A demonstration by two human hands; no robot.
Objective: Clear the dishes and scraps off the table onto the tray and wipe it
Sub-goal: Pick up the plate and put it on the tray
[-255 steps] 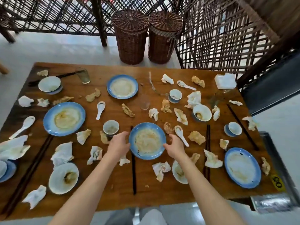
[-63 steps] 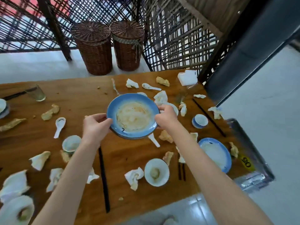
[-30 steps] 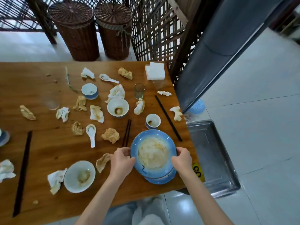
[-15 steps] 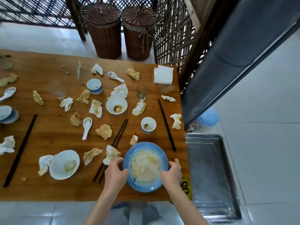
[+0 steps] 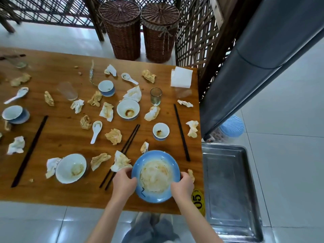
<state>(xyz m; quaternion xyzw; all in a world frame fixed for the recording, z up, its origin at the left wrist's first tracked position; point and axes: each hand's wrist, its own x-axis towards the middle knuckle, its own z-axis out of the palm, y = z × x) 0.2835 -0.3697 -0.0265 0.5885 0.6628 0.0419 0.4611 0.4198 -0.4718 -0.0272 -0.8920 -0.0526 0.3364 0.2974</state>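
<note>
A dirty blue plate, stacked on another blue plate, sits near the table's front right corner. My left hand grips its left rim and my right hand grips its right rim. The steel tray lies low beside the table's right end, with nothing in it. Across the wooden table lie a white bowl, a second white bowl, a small cup, a white spoon, black chopsticks and several crumpled stained napkins.
A glass and a stack of clean napkins stand at the far right of the table. Two wicker baskets stand behind it by a lattice screen. A grey column and a blue plastic stool lie right of the table.
I carried the blue plate from the table's middle to its right end and set it on a second blue plate. In the last half second my hands and the stack barely shifted.
</note>
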